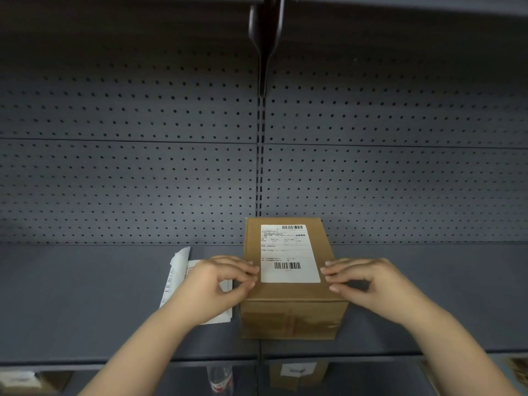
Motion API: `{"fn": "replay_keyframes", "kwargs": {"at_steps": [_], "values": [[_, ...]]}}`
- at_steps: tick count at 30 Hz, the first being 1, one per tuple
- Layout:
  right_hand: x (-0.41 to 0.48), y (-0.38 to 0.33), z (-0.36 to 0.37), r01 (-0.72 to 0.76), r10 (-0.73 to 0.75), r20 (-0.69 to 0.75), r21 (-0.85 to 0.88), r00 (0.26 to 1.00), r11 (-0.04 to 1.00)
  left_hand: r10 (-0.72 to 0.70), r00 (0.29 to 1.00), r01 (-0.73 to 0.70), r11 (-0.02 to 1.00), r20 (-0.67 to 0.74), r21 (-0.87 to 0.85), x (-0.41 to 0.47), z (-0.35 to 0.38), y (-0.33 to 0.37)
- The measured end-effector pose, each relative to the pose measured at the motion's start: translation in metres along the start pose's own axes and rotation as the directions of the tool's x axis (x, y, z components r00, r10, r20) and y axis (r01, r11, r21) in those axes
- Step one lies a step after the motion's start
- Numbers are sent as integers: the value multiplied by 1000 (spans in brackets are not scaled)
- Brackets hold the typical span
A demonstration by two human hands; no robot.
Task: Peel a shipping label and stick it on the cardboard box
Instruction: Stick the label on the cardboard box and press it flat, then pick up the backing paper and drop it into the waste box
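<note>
A brown cardboard box [291, 312] stands on the grey shelf, its long side running away from me. A white shipping label [288, 254] with two barcodes lies flat on its top face. My left hand [220, 284] rests at the box's top left edge, fingertips curled and touching the top beside the label's lower left corner. My right hand [363, 281] rests on the top right edge, fingertips pressing the cardboard just right of the label. Neither hand holds anything.
Several white label sheets and backing paper [178, 275] lie on the shelf [85, 295] left of the box, partly under my left wrist. A pegboard wall [128, 167] backs the shelf. Below, a lower shelf holds a bottle [220, 378] and another labelled box [297, 372].
</note>
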State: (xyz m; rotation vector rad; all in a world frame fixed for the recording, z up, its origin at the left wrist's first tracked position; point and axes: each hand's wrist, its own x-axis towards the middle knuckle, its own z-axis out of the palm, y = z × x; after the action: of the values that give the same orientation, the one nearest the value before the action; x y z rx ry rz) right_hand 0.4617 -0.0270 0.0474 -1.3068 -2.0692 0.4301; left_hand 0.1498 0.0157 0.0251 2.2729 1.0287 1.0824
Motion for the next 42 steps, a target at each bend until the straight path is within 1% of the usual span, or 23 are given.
{"fn": "replay_keyframes", "kwargs": {"at_steps": [3,5,7,9,11,13,16,20,23,28,33,37,39,42], "values": [[5,-6,3,-18,17,-12,-70,1000,997,-33,999,33,999,38,8,1,-2,3],[10,-12,3,-44,46,6,-164,999,986,-58,997,57,998,51,20,1,-7,5],[19,-20,3,-50,55,10,-289,998,956,-64,998,64,995,4,81,0,-16,5],[30,-34,8,-28,23,-19,-352,1000,936,-95,991,106,987,-96,117,-4,-31,2],[44,-53,19,-16,0,-46,-355,999,935,-155,972,177,978,-177,111,-10,-51,-6],[60,-75,34,13,-30,-45,-332,999,943,-201,955,228,967,-220,109,-18,-71,-17],[83,-112,61,58,-59,4,-298,998,953,-251,932,289,950,-261,119,-31,-97,-32],[106,-160,105,80,-73,37,-272,997,959,-295,908,348,927,-297,143,-50,-119,-47],[120,-179,141,93,-78,68,-252,995,963,-320,893,380,913,-317,148,-61,-130,-57],[141,-181,194,19,4,101,-223,995,975,-390,860,448,885,-328,124,-75,-146,-77],[157,-168,233,-62,104,157,-249,982,966,-442,839,492,865,-316,96,-79,-154,-96],[164,-155,254,-91,138,164,-266,977,960,-479,824,524,847,-302,87,-85,-154,-109],[166,-149,263,-110,166,173,-296,971,949,-494,817,537,840,-299,79,-88,-152,-115],[167,-142,275,-102,184,176,-397,967,912,-516,809,554,829,-283,73,-93,-149,-121]]}}
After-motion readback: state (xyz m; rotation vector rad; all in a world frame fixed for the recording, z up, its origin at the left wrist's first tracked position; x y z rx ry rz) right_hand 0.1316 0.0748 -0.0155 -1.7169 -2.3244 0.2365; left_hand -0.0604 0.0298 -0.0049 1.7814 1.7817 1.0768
